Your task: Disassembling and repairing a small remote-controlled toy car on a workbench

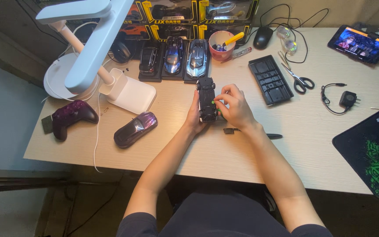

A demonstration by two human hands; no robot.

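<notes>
I see my left hand (193, 115) cradling the black model car chassis (207, 99) from its left side, underside up above the desk (224, 149), while my right hand (235, 107) pinches a small green part (213, 102) against its right edge.

The white desk lamp (94, 52) stands at the back left of the table (312, 145). Just in front of its base lie a purple gamepad (69, 116) and a purple car body (135, 128). To the right of the lamp three model cars (174, 59) stand in a row before yellow boxes (198, 13). Further right from the lamp are a pink cup (221, 45) with tools in it, a black mouse (262, 37), a black tray (270, 79) and scissors (298, 78). Far from the lamp, at the right edge, are a phone (359, 43) with a lit screen, a charger (346, 98) and a black and green mousepad (373, 151).
</notes>
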